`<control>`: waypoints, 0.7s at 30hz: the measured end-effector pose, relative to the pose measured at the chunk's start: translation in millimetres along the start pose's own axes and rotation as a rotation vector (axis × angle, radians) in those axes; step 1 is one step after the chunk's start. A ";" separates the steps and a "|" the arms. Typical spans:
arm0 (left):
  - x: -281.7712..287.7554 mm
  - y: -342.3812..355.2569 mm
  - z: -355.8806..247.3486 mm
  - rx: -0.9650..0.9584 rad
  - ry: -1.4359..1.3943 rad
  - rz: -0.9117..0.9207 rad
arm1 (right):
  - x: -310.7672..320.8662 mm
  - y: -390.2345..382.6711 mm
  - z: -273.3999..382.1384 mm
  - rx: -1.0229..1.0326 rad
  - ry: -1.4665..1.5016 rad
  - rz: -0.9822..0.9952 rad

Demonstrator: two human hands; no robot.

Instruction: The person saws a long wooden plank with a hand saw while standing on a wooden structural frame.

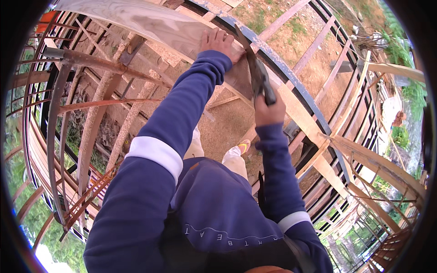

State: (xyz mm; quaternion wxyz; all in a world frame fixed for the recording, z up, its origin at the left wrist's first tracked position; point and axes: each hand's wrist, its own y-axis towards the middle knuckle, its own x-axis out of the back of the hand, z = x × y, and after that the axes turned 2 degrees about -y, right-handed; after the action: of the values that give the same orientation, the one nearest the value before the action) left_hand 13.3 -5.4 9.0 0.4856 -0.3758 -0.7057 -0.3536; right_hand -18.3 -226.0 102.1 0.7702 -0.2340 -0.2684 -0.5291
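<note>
A long, pale wooden plank [150, 28] runs from the far left toward the middle. Near its right end my left hand [221, 44] bears down on it, fingers bent over the top and thumb toward the saw. My right hand [269, 110] is closed round the dark handle of a handsaw [257, 73]. The saw's blade points away from me and lies across the plank, just right of my left thumb. I cannot make out how deep its teeth sit in the wood.
A dark metal beam [291, 77] curves past the saw on the right. Timber beams [378, 161] cross at the right, and rusty metal bars [114, 68] stand at the left. Below the open framing is bare soil [236, 118], with my foot [243, 146] in a yellow-strapped sandal.
</note>
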 end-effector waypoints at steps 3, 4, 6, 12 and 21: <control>0.4 -0.5 11.7 0.011 -0.007 0.022 | -12.4 11.5 3.0 0.049 0.026 0.005; -2.1 -2.6 13.0 0.009 -0.005 0.021 | -10.0 -6.9 -5.8 0.049 0.005 -0.014; -5.1 -5.3 18.6 0.025 -0.008 -0.064 | 13.2 -55.9 -16.1 0.005 0.104 0.025; -1.5 -4.4 15.0 0.000 -0.005 -0.084 | 4.3 -37.6 -21.5 0.051 0.037 0.007; -2.4 -5.2 18.8 0.030 -0.036 -0.080 | 38.9 -80.2 -3.9 0.049 0.105 0.063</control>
State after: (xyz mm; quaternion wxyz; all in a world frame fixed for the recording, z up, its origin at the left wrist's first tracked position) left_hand 1.4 8.0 0.8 0.4639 -0.3461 -0.7340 -0.3552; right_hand -81.5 -281.9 131.0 0.8050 -0.1951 -0.2331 -0.5094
